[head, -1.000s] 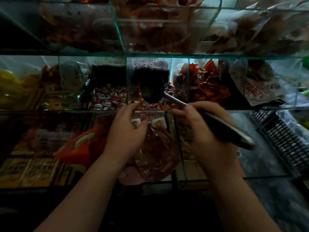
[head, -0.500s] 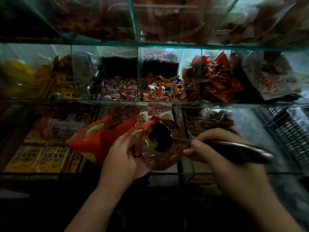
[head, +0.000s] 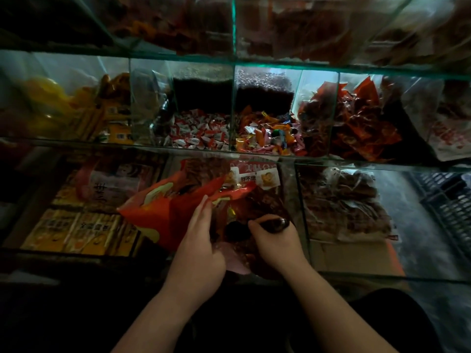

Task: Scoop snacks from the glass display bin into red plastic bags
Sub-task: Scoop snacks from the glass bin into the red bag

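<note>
Fingers of your right hand [head: 276, 243] curl round the handle of the scoop [head: 279, 222]. Your left hand [head: 198, 253] lays near-straight fingers along the mouth of the red bag [head: 242, 261]; its thumb is hidden, so you can't confirm a pinch. The bag sits over the glass bin [head: 300, 200], in its lower middle compartment. The scoop lies left-right, its bowl leftward inside the bag, dark and indistinct. Compartments behind hold wrapped candies [head: 267, 136].

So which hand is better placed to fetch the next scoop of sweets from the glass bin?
Right, most likely. The right hand grips the scoop, whose bowl sits inside the red bag, so it only needs to lift out and reach up. The left hand is busy holding the bag open.
</note>
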Tool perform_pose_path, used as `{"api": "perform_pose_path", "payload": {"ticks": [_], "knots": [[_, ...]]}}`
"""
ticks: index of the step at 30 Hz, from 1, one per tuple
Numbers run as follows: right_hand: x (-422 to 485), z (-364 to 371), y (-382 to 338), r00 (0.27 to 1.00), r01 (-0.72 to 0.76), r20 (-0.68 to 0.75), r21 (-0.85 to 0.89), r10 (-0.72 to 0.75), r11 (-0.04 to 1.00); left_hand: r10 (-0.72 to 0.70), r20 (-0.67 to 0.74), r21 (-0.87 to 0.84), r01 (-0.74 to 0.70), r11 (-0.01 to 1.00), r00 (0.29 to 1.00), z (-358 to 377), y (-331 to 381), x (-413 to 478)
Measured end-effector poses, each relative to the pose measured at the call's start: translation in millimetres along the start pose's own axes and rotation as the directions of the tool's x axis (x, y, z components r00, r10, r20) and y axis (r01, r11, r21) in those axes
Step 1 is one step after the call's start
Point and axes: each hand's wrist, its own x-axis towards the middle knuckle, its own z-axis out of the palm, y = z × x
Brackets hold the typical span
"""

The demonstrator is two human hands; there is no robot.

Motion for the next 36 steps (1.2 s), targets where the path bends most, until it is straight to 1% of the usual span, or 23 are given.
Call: {"api": "perform_pose_path", "payload": {"ticks": [3, 6, 8, 9, 12, 15, 17, 21, 24, 26, 27, 29, 31, 32, 34, 36], "knots": [[-4.2, 14.3, -0.3, 0.995, -0.069, -0.062, 0.194, 0.082, 0.979, -0.013, -0.012, -0.034, 0.013, 0.999, 1.0, -1.0, -4.0, 2.5], [-7.3, 18.4, -2.4, 0.971, -0.129, -0.142, 0.357, 0.19, 0.925, -0.028, -0.002, -0.031, 0.028, 0.999, 1.0, -2.2, -5.1, 4.9], [-10.4, 15.6, -5.8, 0.96, -0.155, -0.145, 0.441, 0.241, 0.884, -0.032, 0.003, -0.046, 0.032, 0.998, 0.999, -2.8, -4.3, 6.5], [-13.2, 13.2, -7.8, 0.962, -0.14, -0.153, 0.443, 0.228, 0.885, -0.032, 0.003, -0.054, 0.033, 0.998, 0.999, -3.0, -4.1, 7.3], [-21.5, 4.3, -12.7, 0.979, -0.036, -0.169, 0.39, 0.11, 0.92, -0.033, -0.006, -0.016, 0.033, 0.999, 0.999, -2.8, -3.0, 9.3], [-24.4, -8.0, -14.5, 0.984, 0.0, -0.167, 0.382, 0.069, 0.924, -0.035, -0.018, -0.004, 0.035, 0.999, 0.999, -1.9, 0.6, 9.3], [-27.7, -15.4, -13.6, 0.98, -0.009, -0.173, 0.431, 0.093, 0.902, -0.028, -0.009, -0.016, 0.028, 0.999, 1.0, -1.1, 2.4, 8.1], [-38.2, -27.2, -8.1, 0.966, -0.004, -0.208, 0.582, 0.154, 0.813, -0.019, -0.014, 0.006, 0.019, 1.0, 1.0, -1.7, 1.2, 5.2], [-46.9, -39.3, -9.4, 0.96, 0.008, -0.219, 0.638, 0.172, 0.77, -0.012, 0.009, -0.002, 0.012, 1.0, 1.0, -3.9, 2.1, 5.2], [-52.4, -49.0, -11.4, 0.957, 0.006, -0.219, 0.673, 0.191, 0.74, -0.004, 0.005, 0.032, 0.003, 0.999, 1.0, -3.7, 5.1, 6.2], [-55.1, -53.8, -12.1, 0.957, 0.008, -0.218, 0.683, 0.193, 0.73, 0.008, -0.016, 0.075, -0.006, 0.997, 1.0, -2.5, 7.3, 5.9], [-59.5, -62.6, -11.9, 0.959, 0.015, -0.211, 0.703, 0.189, 0.711, 0.098, -0.099, 0.181, -0.079, 0.98, 0.99, 1.5, 13.0, 3.7], [-65.2, -71.7, -15.5, 0.967, -0.004, -0.175, 0.723, 0.188, 0.691, 0.248, -0.188, 0.25, -0.198, 0.948, 0.95, 5.6, 18.0, 1.4], [-67.5, -76.3, -15.8, 0.969, -0.015, -0.158, 0.727, 0.189, 0.686, 0.312, -0.21, 0.267, -0.253, 0.93, 0.927, 7.8, 19.4, 1.3], [-73.6, -85.9, -17.7, 0.972, -0.025, -0.138, 0.741, 0.189, 0.672, 0.391, -0.194, 0.283, -0.331, 0.9, 0.9, 12.9, 22.0, 3.3], [-80.5, -95.9, -18.9, 0.972, -0.014, -0.146, 0.749, 0.186, 0.663, 0.418, -0.142, 0.308, -0.361, 0.88, 0.897, 19.2, 24.2, 6.9]]}}
